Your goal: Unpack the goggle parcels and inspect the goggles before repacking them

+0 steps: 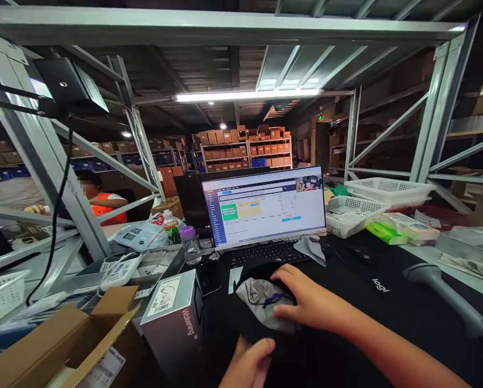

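A black fabric item with a grey lining (252, 293), pouch-like and open at the top, is held up above the dark desk mat. My right hand (306, 296) grips its right rim, the thumb on the inner side and the fingers over the far edge. At the lower edge my left hand (249, 361) has its thumb pressed on the black fabric; its other fingers are mostly hidden. Something dark blue shows against the lining. Left of the hands stands a silver-grey "Wakening" box (177, 318), and an opened cardboard box (63, 345) sits beside it.
Behind the hands are a keyboard (266, 253), a lit monitor (266, 207) and a grey cloth (312, 249). A barcode scanner (447, 296) lies at the right. White baskets (346, 213) and a purple-lidded bottle (191, 245) flank the screen. A co-worker (104, 199) is at the far left.
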The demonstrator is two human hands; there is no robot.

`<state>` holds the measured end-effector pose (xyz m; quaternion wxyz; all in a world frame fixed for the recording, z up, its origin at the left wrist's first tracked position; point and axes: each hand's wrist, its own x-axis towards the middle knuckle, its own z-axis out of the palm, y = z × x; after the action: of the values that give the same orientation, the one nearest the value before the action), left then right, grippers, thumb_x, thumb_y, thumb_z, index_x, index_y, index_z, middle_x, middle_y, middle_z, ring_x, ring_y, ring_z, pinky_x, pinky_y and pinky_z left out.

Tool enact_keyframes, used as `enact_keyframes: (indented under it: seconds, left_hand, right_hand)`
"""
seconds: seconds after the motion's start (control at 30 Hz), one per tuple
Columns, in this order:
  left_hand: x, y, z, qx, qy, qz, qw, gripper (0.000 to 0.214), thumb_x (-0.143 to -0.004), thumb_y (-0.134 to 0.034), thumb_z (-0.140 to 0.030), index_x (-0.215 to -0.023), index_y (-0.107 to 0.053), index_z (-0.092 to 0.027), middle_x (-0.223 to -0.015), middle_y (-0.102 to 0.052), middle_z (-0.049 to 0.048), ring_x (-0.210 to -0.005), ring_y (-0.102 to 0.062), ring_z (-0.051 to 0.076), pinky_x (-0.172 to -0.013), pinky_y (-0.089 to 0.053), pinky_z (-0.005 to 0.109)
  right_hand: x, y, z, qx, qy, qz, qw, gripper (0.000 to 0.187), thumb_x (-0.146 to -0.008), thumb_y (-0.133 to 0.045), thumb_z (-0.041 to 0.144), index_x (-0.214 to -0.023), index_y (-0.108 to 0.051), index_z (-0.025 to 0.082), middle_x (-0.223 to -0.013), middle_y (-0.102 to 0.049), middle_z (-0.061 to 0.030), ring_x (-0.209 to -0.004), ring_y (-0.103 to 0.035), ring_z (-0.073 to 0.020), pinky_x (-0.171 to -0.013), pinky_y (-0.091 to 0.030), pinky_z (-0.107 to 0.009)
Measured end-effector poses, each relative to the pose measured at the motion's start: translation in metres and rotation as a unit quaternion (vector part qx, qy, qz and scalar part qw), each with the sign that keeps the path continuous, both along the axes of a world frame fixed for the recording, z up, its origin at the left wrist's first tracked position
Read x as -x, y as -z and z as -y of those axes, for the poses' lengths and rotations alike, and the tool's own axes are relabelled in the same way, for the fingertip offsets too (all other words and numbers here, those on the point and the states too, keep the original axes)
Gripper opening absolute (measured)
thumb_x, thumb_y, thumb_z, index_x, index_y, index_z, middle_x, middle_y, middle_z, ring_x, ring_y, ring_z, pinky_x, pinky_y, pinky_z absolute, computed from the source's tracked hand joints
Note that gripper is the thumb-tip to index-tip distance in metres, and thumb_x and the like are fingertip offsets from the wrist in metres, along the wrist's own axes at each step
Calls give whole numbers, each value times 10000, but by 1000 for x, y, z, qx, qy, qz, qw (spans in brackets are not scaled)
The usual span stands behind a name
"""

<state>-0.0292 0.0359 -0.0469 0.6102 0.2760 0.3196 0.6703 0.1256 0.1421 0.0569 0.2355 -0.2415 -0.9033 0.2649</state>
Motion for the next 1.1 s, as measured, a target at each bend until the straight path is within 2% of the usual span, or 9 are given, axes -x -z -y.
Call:
enact_keyframes:
  seconds: [0.1, 0.2, 0.27, 0.43, 0.53, 0.67, 0.8, 1.0, 1.1]
  left_hand:
    - [0, 12, -1, -9, 41, -44, 998, 669, -686, -791, -330, -1324, -615, -232, -1220, -705, 121, -1298, -551, 360, -1119, -384, 563]
    - [-1, 19, -4, 5, 20, -65, 998, 631, -680, -798, -368, -1276, -648, -225, -1160, -726, 123, -1275, -569, 360, -1115, -388, 554]
    - [-2, 18, -6, 39, -13, -52, 998, 554, -676, -807, -358, -1195, -685, -206, -1082, -746, 117, -1239, -598, 344, -1110, -400, 524]
    - [-2, 5, -7, 136, -100, -27, 985, 440, -597, -855, -245, -1005, -710, -162, -863, -750, 79, -1078, -678, 328, -1037, -463, 530]
    - [-2, 0, -5, 146, -86, -14, 986, 493, -630, -830, -227, -1103, -705, -167, -954, -760, 92, -1135, -656, 316, -1076, -438, 509]
    - [-3, 0, -2, 149, -75, -3, 986, 478, -615, -867, -235, -1068, -729, -162, -970, -765, 100, -1176, -639, 324, -1100, -423, 492]
    - [-12, 9, -2, 179, -53, -6, 982, 321, -615, -915, -314, -811, -739, -130, -839, -754, 96, -1074, -685, 311, -1090, -443, 459]
    - [-31, 9, -3, 289, -54, -10, 956, 444, -450, -982, -396, -583, -626, -166, -657, -699, 32, -862, -729, 235, -1002, -525, 373]
    - [-26, -7, 2, 289, 93, -122, 945, 468, -687, -819, -589, -724, -736, -130, -719, -735, 106, -785, -731, 243, -850, -570, 369]
  right_hand:
    - [5, -3, -14, -44, 18, 67, 997, 656, -650, -884, 405, -1190, -646, 119, -1271, -534, -140, -1175, -523, -298, -1034, -464, -420]
    - [16, 0, -23, -86, 6, 108, 990, 235, -736, -819, 259, -871, -695, 112, -1211, -561, -154, -1146, -525, -299, -993, -463, -396]
    - [22, 5, -26, -65, -6, 77, 995, 37, -803, -693, 126, -797, -657, 131, -1151, -609, -126, -1097, -562, -250, -947, -460, -339]
    - [15, 0, -36, 37, 23, -1, 999, 66, -875, -515, 143, -878, -558, 193, -781, -616, 5, -731, -571, -156, -661, -414, -260]
    - [-2, -13, -53, 103, 15, -81, 991, 71, -897, -504, 228, -907, -565, 194, -869, -643, -8, -831, -596, -174, -757, -460, -288]
    - [-27, -23, -87, 213, 40, -210, 953, 305, -888, -534, 312, -1164, -600, 202, -1143, -675, -45, -1085, -607, -226, -920, -482, -346]
    - [-44, -23, -110, 123, 130, -219, 959, 289, -894, -518, 331, -1131, -612, 194, -1063, -682, -46, -1019, -612, -234, -890, -477, -348]
    - [-36, -24, -102, 29, 101, -126, 986, 160, -872, -527, 256, -977, -629, 192, -918, -689, -22, -886, -626, -212, -809, -460, -315]
    - [-25, -22, -92, -3, 95, -90, 991, 141, -834, -541, 178, -918, -653, 201, -891, -716, -17, -850, -649, -209, -764, -463, -309]
